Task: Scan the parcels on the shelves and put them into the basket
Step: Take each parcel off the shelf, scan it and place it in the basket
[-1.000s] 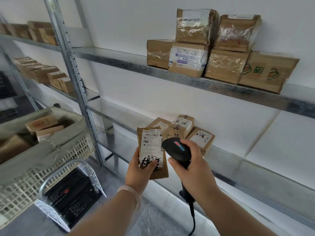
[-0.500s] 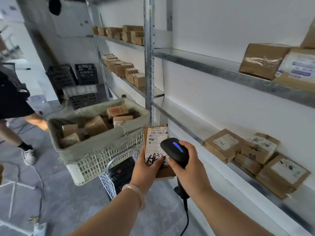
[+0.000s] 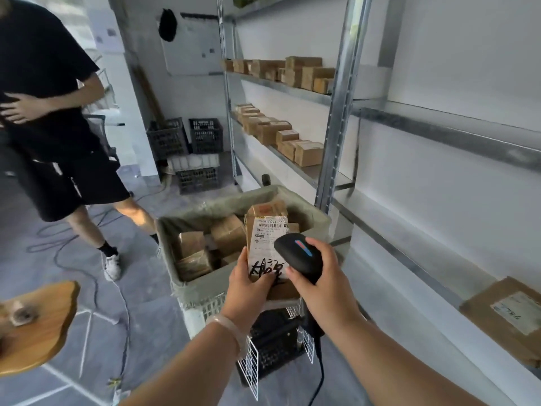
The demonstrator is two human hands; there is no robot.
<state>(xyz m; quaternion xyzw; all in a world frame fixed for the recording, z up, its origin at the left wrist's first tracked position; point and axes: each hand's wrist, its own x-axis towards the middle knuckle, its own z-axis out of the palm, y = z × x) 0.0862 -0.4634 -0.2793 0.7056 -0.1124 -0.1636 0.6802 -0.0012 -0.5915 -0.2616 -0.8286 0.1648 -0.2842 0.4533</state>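
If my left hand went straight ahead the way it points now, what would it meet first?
Probably the lined basket: the left hand, gripping the labelled parcel, points over its near rim toward the boxes inside, though depth is unclear.

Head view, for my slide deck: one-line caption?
Left hand holds a labelled parcel near the basket while right hand grips a scanner beside it.

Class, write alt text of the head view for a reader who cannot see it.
The left hand holds a brown cardboard parcel with a white label while the right hand grips a black scanner beside it, in front of a lined white plastic basket of parcels. Grey metal shelves with more parcels stand at right; a person in black at left.
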